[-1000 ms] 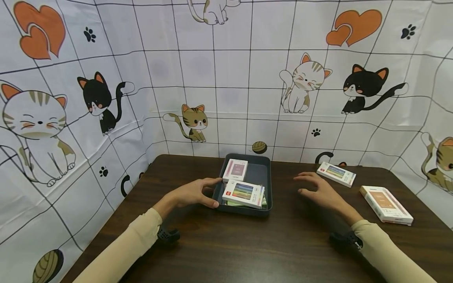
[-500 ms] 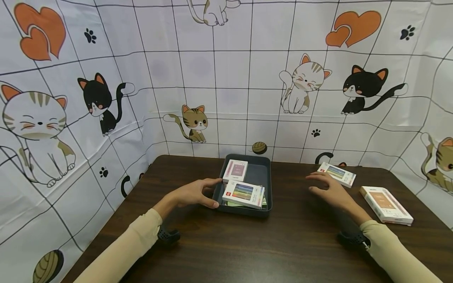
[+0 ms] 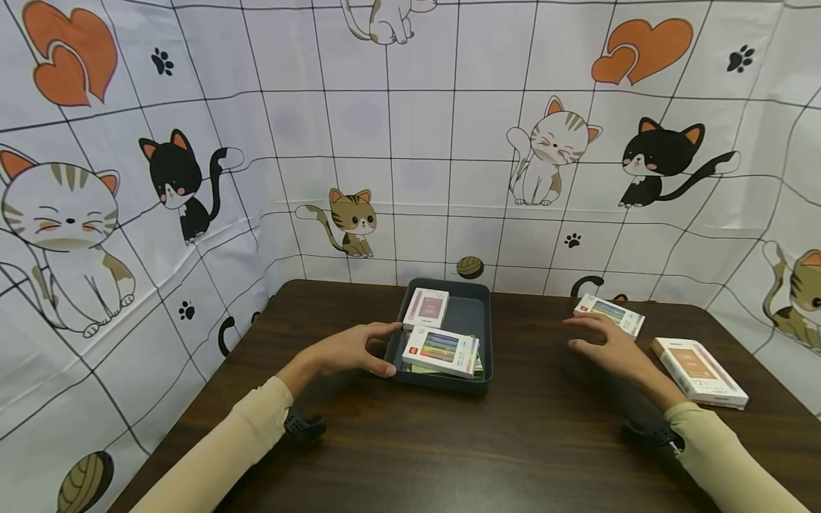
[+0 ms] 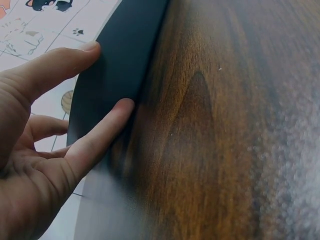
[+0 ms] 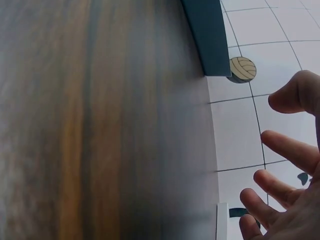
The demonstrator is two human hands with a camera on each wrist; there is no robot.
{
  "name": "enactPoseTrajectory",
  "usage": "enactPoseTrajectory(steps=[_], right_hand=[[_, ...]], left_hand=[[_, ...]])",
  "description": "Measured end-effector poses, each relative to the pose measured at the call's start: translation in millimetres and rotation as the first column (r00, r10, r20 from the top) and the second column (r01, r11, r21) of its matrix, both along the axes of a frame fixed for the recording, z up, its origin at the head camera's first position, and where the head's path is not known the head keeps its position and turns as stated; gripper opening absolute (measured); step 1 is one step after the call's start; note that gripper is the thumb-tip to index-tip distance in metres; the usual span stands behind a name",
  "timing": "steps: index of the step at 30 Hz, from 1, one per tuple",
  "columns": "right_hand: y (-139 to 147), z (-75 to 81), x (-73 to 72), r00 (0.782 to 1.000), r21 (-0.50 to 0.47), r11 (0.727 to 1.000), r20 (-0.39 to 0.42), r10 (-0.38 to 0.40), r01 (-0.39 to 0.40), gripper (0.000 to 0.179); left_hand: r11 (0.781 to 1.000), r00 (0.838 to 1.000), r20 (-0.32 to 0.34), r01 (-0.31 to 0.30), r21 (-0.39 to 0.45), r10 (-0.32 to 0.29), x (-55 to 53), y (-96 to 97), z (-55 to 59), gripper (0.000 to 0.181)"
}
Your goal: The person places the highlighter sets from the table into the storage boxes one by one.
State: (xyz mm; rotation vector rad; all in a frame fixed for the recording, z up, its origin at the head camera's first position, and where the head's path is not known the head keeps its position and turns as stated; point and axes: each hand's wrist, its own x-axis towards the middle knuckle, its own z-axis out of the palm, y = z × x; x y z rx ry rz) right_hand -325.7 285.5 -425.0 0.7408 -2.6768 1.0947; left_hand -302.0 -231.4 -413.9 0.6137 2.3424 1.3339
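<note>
A dark grey tray (image 3: 468,320) stands at the back middle of the table. Against its left side rest the fingertips of my left hand (image 3: 349,350), thumb and fingers extended; the left wrist view shows them on the tray's outer wall (image 4: 122,55). Inside the tray lie a white box with a purple panel (image 3: 427,308) and a white box with coloured stripes (image 3: 441,350), over something green (image 3: 422,370). My right hand (image 3: 612,350), fingers spread and holding nothing, hovers in front of another striped white box (image 3: 631,324), partly covering it in the head view.
A white box with an orange panel (image 3: 702,370) lies at the right of the dark wooden table (image 3: 449,456). Behind the table hangs a white sheet (image 3: 417,128) printed with cats and grid lines.
My right hand has moved to the right, away from the tray and closer to the striped box at the back right. My left hand has stayed at the tray.
</note>
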Motion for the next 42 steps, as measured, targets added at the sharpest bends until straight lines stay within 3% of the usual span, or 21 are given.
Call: enactPoseTrajectory(steps=[20, 29, 42], right_hand=[[11, 3.0, 5.5, 0.999, 0.013, 0.999, -0.002, -0.036, 0.036, 0.043], [23, 0.7, 7.6, 0.996, 0.016, 0.996, -0.019, -0.086, 0.086, 0.042], [36, -6.1, 10.0, 0.988, 0.044, 0.993, -0.117, -0.101, 0.107, 0.037]], left_hand=[[1.0, 1.0, 0.011, -0.004, 0.007, 0.004, 0.5, -1.0, -1.9, 0.102], [1.0, 1.0, 0.01, -0.003, -0.006, 0.003, -1.7, 0.0, -1.4, 0.105], [1.0, 1.0, 0.017, -0.024, -0.018, 0.025, -1.5, 0.2, -1.7, 0.105]])
